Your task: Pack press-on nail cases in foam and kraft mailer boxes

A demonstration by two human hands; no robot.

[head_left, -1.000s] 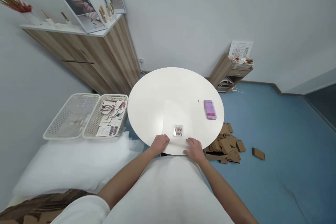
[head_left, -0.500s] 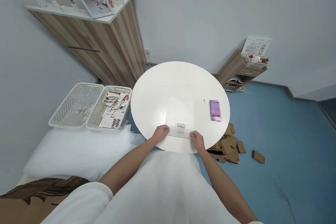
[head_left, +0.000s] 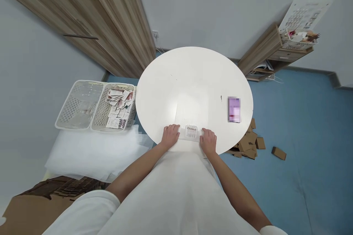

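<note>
Both hands rest palm-down near the front edge of the white round table [head_left: 158, 91]. A small clear plastic case [head_left: 191, 131], with small items faintly visible inside, lies between them. Around its lower part runs a whitish translucent sheet [head_left: 182, 135], low against the tabletop; its full outline is hard to make out. My left hand [head_left: 170, 136] lies at the sheet's left end, fingers stretched out. At the right end is my right hand [head_left: 209, 142], its fingers likewise extended. Neither hand grips anything visible.
A purple packet [head_left: 234, 109] lies on the table's right side. Left of the table stand white baskets [head_left: 95, 104], one holding printed cards [head_left: 118, 106], above a stack of white translucent sheets [head_left: 93, 152]. Cardboard boxes [head_left: 248, 143] lie on the floor at right. A wooden cabinet [head_left: 121, 18] stands behind.
My fingers have gone from pinching the sheet's two ends to lying flat. The sheet has come down, and more of the clear case shows. The camera view has shifted.
</note>
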